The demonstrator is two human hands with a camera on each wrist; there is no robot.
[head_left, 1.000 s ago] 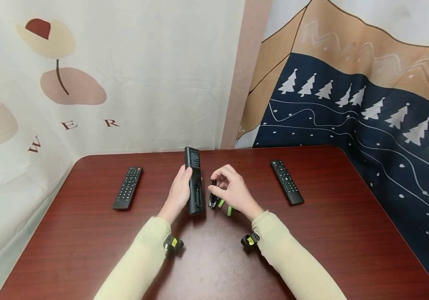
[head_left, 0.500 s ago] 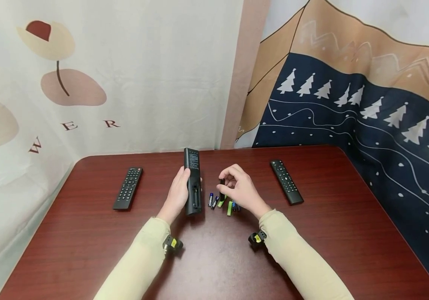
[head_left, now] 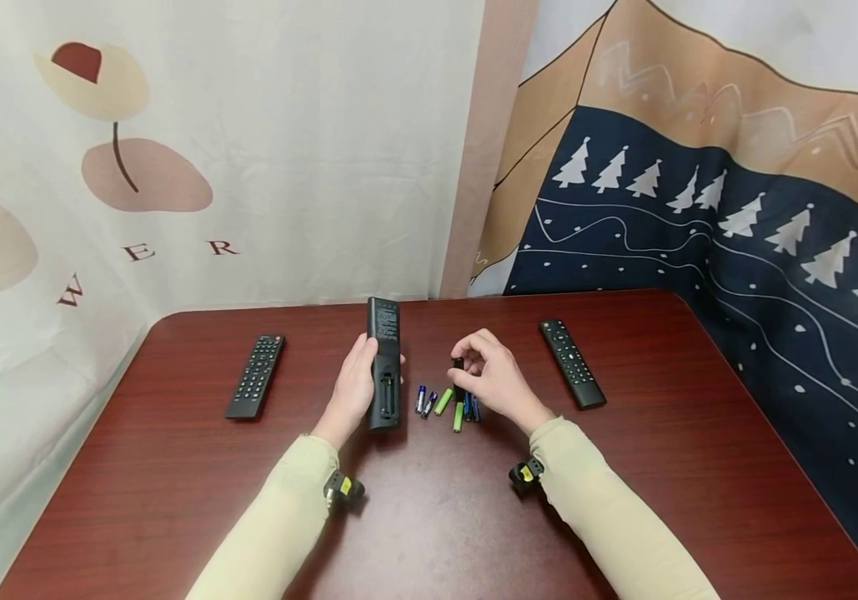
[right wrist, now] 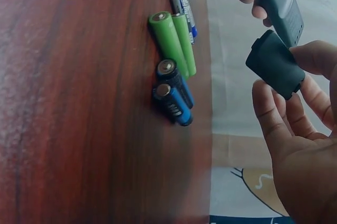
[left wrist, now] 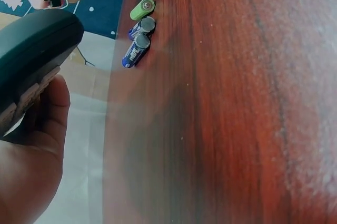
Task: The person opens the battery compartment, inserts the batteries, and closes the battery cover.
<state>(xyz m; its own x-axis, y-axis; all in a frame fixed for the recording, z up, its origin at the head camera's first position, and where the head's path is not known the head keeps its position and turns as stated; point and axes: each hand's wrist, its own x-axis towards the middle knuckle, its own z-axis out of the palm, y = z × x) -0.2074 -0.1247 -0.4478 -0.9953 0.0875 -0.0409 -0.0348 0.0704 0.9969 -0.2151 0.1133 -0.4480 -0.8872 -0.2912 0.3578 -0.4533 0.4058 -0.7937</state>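
Note:
My left hand [head_left: 353, 385] grips a black remote control [head_left: 384, 329] with its labelled back toward me. The uncovered battery compartment sits in its lower half. My right hand [head_left: 496, 377] pinches a small black battery cover [right wrist: 276, 65] between thumb and fingers, apart from the remote. Below the right hand, several loose batteries lie on the table: green ones [right wrist: 168, 42], blue ones [right wrist: 176, 105] and blue-and-silver ones [left wrist: 136, 51] nearer the remote. In the left wrist view the left fingers [left wrist: 55, 105] wrap under the remote's button side.
A second black remote [head_left: 256, 377] lies button side up at the left of the brown table [head_left: 421, 533]. Another remote [head_left: 573, 364] rests at the right, also buttons up. Printed curtains [head_left: 323, 167] hang behind the table's far edge.
My right hand has moved to the right, away from the remote, carrying the battery cover. More of the batteries now show. My left hand and its remote have hardly shifted.

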